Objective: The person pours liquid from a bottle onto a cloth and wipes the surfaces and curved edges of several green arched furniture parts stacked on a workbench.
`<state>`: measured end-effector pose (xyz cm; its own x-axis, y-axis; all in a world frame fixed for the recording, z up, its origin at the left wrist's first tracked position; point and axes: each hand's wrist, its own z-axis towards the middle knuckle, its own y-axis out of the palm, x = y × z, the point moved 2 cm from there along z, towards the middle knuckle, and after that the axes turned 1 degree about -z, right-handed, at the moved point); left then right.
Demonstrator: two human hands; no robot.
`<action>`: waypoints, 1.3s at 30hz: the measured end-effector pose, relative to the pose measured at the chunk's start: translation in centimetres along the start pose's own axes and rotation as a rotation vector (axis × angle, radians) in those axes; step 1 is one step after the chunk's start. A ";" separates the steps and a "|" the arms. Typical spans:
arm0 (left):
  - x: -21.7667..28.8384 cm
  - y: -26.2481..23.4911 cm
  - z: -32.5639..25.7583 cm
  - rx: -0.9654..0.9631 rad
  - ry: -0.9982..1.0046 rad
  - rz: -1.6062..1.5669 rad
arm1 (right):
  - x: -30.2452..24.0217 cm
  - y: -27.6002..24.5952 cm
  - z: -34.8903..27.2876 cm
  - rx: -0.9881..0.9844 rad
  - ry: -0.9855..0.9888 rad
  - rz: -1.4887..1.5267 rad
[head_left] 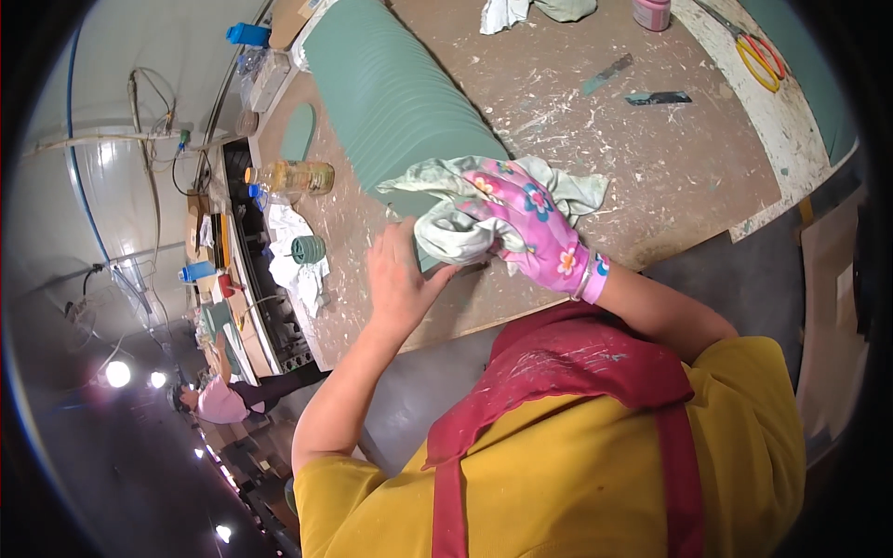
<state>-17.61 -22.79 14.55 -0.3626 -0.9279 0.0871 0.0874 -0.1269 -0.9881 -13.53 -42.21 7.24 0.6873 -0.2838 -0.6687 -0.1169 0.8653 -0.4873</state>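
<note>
A long row of overlapping green flat pieces [400,98] with rounded ends runs across the work table. At its near end my bare left hand [400,284] grips the edge of one green piece [427,262] between thumb and fingers. My right hand [539,223], in a pink flowered glove, is closed on a bunched whitish-green cloth [456,232]. The cloth lies over the near end of the row and hides part of it. Right beside my left fingers, the cloth hangs close to the held piece.
Left on the table [651,177] are a loose green piece [299,132], a bottle of yellowish liquid [302,177] and a green coil [308,248] on a white cloth [284,223]. Scissors [758,63], a pink jar [652,13] and two blades [658,98] lie farther right. Another person [223,400] works far left.
</note>
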 end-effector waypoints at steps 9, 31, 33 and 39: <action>0.4 0.0 -0.4 -0.046 -0.131 -0.069 | 7.2 -4.7 -4.6 0.143 0.526 0.137; 0.9 -0.3 -0.9 -0.041 -0.102 -0.073 | 2.6 -4.1 1.1 -0.222 -0.080 0.164; 0.8 -0.2 -0.5 -0.049 -0.088 -0.075 | 1.9 -1.9 0.4 -0.281 -0.053 0.008; 0.8 -0.2 -0.8 -0.054 -0.104 -0.065 | 5.0 -4.2 -2.7 -0.152 0.360 0.266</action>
<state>-18.66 -23.26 14.68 -0.2676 -0.9499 0.1615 0.0161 -0.1720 -0.9850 -11.53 -48.43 4.39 0.3299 -0.2090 -0.9206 -0.3774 0.8647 -0.3316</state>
